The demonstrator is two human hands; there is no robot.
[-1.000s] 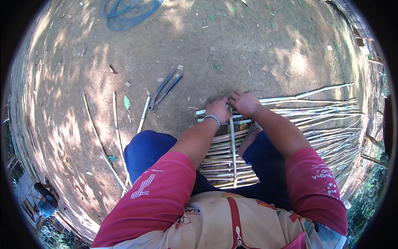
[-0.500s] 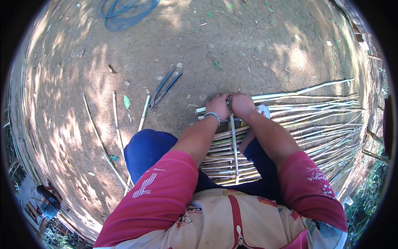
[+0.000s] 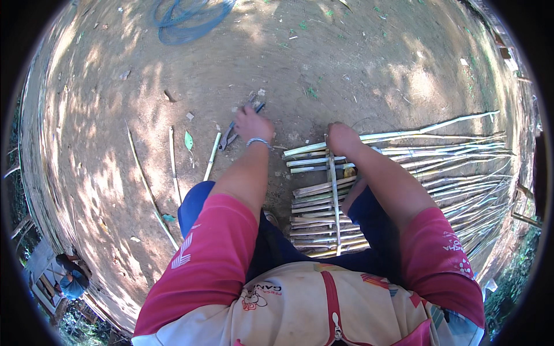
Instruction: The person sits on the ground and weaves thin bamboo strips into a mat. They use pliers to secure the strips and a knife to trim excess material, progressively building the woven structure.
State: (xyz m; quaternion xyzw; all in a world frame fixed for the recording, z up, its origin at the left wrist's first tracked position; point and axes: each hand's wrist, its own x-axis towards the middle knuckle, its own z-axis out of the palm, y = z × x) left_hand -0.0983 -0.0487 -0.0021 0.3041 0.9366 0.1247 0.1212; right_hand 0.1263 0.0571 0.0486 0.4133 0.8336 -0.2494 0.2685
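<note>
Here's the cross stick (image 3: 335, 199), lying pale and straight over the row of sticks (image 3: 314, 202), which fan out to its right with their thicker ends poking out on its left. At its far end sits the right hand (image 3: 342, 139), rounded, fingers folded underneath and out of sight; I cannot tell whether they close on the wood. Over to the left of the cross stick, near its far end, the left hand (image 3: 254, 124) is down on the pincers (image 3: 227, 140), fingers narrow across the dark handles, though I can't tell whether they've closed round them. A woven bracelet (image 3: 258, 141) circles that wrist. The pincers lie on bare earth, head angled toward the wearer. Farther left of the cross stick come a short stick (image 3: 213, 155), a green leaf (image 3: 188, 140), then two slim sticks (image 3: 144, 179), all well apart from it. Well beyond its far end and to the left, there's a blue coil (image 3: 190, 29); far out to its left, another person (image 3: 72, 279) at the rim.
</note>
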